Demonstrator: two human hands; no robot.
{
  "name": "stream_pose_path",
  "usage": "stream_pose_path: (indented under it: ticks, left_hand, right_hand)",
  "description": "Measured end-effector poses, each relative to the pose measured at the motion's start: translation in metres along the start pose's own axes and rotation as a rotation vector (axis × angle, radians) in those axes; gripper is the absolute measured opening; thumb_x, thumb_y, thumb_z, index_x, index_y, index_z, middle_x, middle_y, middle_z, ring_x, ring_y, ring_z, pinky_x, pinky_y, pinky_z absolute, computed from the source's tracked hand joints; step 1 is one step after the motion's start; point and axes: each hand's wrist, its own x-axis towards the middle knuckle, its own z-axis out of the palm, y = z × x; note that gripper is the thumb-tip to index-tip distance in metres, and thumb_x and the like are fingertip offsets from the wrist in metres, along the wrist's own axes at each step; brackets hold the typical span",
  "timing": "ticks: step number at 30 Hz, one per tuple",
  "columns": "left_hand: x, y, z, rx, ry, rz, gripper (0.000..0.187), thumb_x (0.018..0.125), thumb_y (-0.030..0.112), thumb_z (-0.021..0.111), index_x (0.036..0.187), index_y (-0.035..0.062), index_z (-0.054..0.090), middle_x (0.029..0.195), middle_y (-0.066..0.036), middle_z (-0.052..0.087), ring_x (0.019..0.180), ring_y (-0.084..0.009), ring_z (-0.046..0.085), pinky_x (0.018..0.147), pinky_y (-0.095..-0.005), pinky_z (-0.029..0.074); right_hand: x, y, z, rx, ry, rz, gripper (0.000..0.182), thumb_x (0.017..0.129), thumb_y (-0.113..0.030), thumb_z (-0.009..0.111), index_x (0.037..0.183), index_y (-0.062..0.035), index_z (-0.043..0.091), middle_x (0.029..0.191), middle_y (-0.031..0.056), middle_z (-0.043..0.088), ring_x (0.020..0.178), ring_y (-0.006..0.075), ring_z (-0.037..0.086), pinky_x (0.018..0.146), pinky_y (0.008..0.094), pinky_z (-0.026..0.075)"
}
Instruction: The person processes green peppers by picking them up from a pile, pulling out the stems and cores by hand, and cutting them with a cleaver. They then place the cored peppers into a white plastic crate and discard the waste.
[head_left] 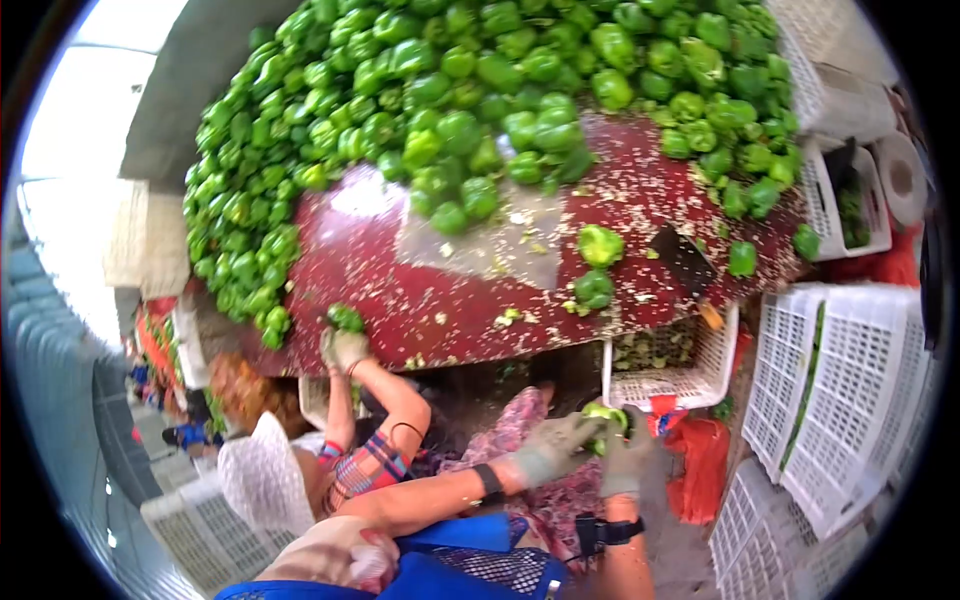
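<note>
Both my hands wear pale grey gloves and meet around a green pepper [600, 415] below the table's front edge. My left hand [552, 448] has its fingers closed on the pepper's left side. My right hand [627, 460] grips it from the right, and a small dark thing at its fingertips is too small to name. A white crate [720, 370] with green pieces in it stands just beyond my hands. Two green peppers, one lighter [600, 245] and one darker [594, 289], lie near the edge of the red table [450, 310].
A large heap of green peppers [440, 70] covers the table's back. At the left a co-worker in a white hat [265, 475] holds a pepper [346, 318]. A dark flat blade [684, 260] lies on the table. White crates [850, 400] and a red bag [700, 470] are at the right.
</note>
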Motion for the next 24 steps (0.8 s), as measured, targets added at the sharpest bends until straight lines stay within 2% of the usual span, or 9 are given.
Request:
stream_pose_path:
  ticks: [2,5,9,12,13,16,17,20,24]
  left_hand:
    - [0.006,0.015,0.007,-0.041,-0.028,-0.004,0.060,0.079,0.023,0.074,0.132,0.0117,0.049,0.114,-0.015,0.057,0.095,-0.0336,0.063,0.078,-0.0426,0.052]
    - [0.009,0.033,0.022,-0.183,-0.028,0.017,0.058,0.079,0.021,0.073,0.131,0.0108,0.049,0.112,-0.014,0.056,0.094,-0.0347,0.062,0.078,-0.0439,0.052]
    - [0.009,0.048,0.062,-0.274,0.086,0.042,0.051,0.079,0.017,0.071,0.126,0.0116,0.051,0.107,-0.015,0.054,0.092,-0.0370,0.061,0.076,-0.0457,0.052]
    - [0.012,0.058,0.072,-0.294,0.161,-0.012,0.049,0.079,0.015,0.070,0.125,0.0116,0.051,0.108,-0.015,0.054,0.094,-0.0373,0.060,0.077,-0.0455,0.051]
    - [0.014,0.059,0.075,-0.328,0.166,-0.003,0.044,0.080,0.013,0.069,0.120,0.0098,0.052,0.108,-0.015,0.053,0.094,-0.0373,0.059,0.077,-0.0457,0.051]
    - [0.021,0.055,0.088,-0.393,0.162,0.010,0.039,0.080,0.013,0.068,0.116,0.0094,0.053,0.107,-0.014,0.053,0.094,-0.0367,0.060,0.076,-0.0456,0.051]
    - [0.024,0.056,0.087,-0.377,0.178,0.028,0.038,0.081,0.013,0.068,0.115,0.0092,0.053,0.107,-0.014,0.052,0.094,-0.0366,0.060,0.077,-0.0453,0.051]
    - [0.031,0.061,0.090,-0.342,0.176,0.067,0.036,0.081,0.013,0.068,0.114,0.0090,0.052,0.106,-0.014,0.052,0.095,-0.0361,0.060,0.078,-0.0444,0.051]
    - [0.051,0.074,0.082,-0.349,0.042,0.023,0.035,0.082,0.014,0.068,0.113,0.0092,0.053,0.102,-0.013,0.055,0.094,-0.0341,0.061,0.078,-0.0435,0.050]
  right_hand:
    - [0.005,0.008,-0.019,-0.090,0.016,-0.066,0.022,0.090,-0.015,0.061,0.106,0.0004,0.065,0.100,0.0139,0.066,0.089,0.0237,0.063,0.081,0.0349,0.050]
    - [0.019,0.041,-0.050,0.124,-0.170,-0.046,0.021,0.095,-0.016,0.052,0.099,0.0011,0.065,0.095,0.0111,0.066,0.087,0.0215,0.062,0.077,0.0333,0.050]
    - [0.020,0.033,-0.064,0.449,-0.226,0.247,0.030,0.101,-0.022,0.044,0.085,-0.0027,0.061,0.085,0.0053,0.062,0.082,0.0167,0.060,0.076,0.0299,0.048]
    - [0.028,0.047,-0.066,0.912,-0.228,0.480,0.033,0.103,-0.027,0.043,0.089,-0.0039,0.061,0.085,0.0046,0.062,0.083,0.0166,0.060,0.077,0.0315,0.049]
    - [0.028,0.048,-0.066,0.989,-0.297,0.458,0.034,0.103,-0.031,0.043,0.094,-0.0040,0.061,0.092,0.0058,0.064,0.087,0.0184,0.061,0.082,0.0315,0.050]
    - [0.031,0.035,-0.072,0.803,-0.399,0.351,0.038,0.101,-0.038,0.047,0.102,-0.0032,0.062,0.101,0.0090,0.066,0.097,0.0216,0.062,0.093,0.0353,0.048]
    - [0.031,0.022,-0.078,0.548,-0.517,0.188,0.044,0.102,-0.040,0.044,0.110,-0.0013,0.062,0.109,0.0119,0.064,0.105,0.0243,0.060,0.099,0.0370,0.046]
    - [0.035,0.012,-0.089,0.412,-0.579,0.006,0.046,0.102,-0.042,0.042,0.114,-0.0015,0.061,0.110,0.0112,0.064,0.105,0.0235,0.060,0.100,0.0370,0.045]
    - [0.039,0.031,-0.104,0.692,-0.473,0.144,0.037,0.103,-0.031,0.039,0.114,-0.0009,0.059,0.113,0.0097,0.061,0.106,0.0200,0.057,0.098,0.0343,0.045]
